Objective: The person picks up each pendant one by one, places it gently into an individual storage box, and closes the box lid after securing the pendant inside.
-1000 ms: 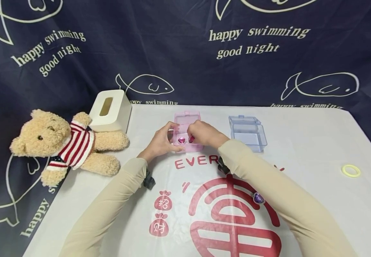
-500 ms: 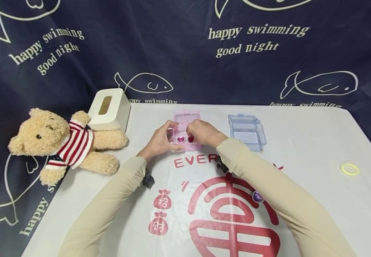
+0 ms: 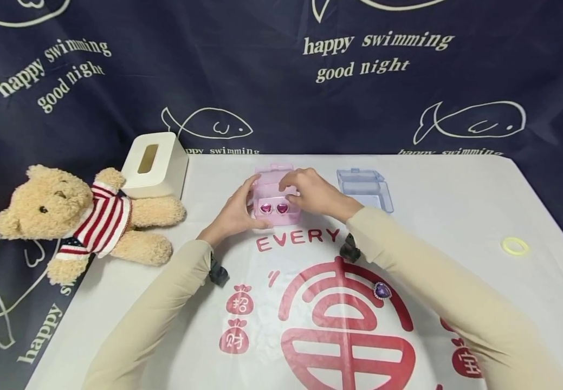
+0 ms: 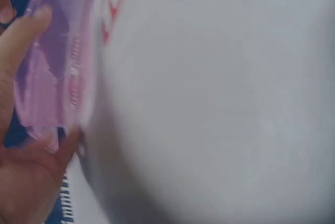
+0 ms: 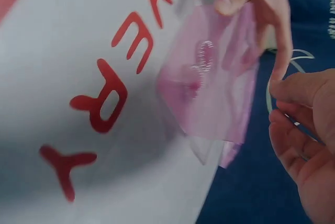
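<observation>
The pink see-through box (image 3: pixel 281 219) stands with its lid raised at the back. Two magenta heart-shaped gems (image 3: pixel 266 208) with beaded rims lie side by side in it. My left hand (image 3: pixel 233 212) holds the box from the left, thumb at the front and fingers along the rear; the left wrist view shows the same grip on the pink box (image 4: pixel 49 77). Over the box's right side is my right hand (image 3: pixel 314 192), its fingers loosely bent. In the right wrist view nothing shows between the right hand's (image 5: pixel 309 135) fingertips.
A blue see-through box (image 3: pixel 366 189) stands lid up to the right. A purple heart-shaped gem (image 3: pixel 382 291) lies nearer on the white tabletop (image 3: pixel 203 336), and a yellow ring (image 3: pixel 514 246) farther right. At left are a teddy bear (image 3: pixel 110 222) and a white tissue box (image 3: pixel 156 165).
My right hand has let go of the right magenta gem and lifted up and back from the box, uncovering that gem. The left hand keeps its hold; the head view has shifted slightly.
</observation>
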Demonstrator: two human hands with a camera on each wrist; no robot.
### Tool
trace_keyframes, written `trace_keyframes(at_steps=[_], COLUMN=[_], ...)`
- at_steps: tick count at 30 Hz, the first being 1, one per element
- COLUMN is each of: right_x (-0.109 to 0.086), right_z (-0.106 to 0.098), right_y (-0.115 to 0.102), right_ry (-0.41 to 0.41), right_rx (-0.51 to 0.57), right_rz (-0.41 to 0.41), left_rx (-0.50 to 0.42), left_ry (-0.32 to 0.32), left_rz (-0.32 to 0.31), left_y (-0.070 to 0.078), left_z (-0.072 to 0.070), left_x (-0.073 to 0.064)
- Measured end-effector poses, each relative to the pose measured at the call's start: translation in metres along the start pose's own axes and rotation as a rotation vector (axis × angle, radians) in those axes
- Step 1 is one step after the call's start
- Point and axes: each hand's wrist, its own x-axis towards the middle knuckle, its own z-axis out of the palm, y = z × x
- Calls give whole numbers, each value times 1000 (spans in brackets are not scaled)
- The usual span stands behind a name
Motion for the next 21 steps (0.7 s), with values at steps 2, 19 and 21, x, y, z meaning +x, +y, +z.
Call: trace_keyframes(at_steps=[2,19,21], right_x=[-12,-176,-190], right_z=[-9,-30,-25], right_y=[-3,7,10], right_ry=[55,250,248], right_rx=[15,-38,-52], right_rz=[-25,85,104], left_rx=[9,-86,-81], left_ry=[20,-9,-57], left_rz=[9,223,213], left_y=[5,116,122], left_z=[-3,49,67], left_x=[-3,14,18])
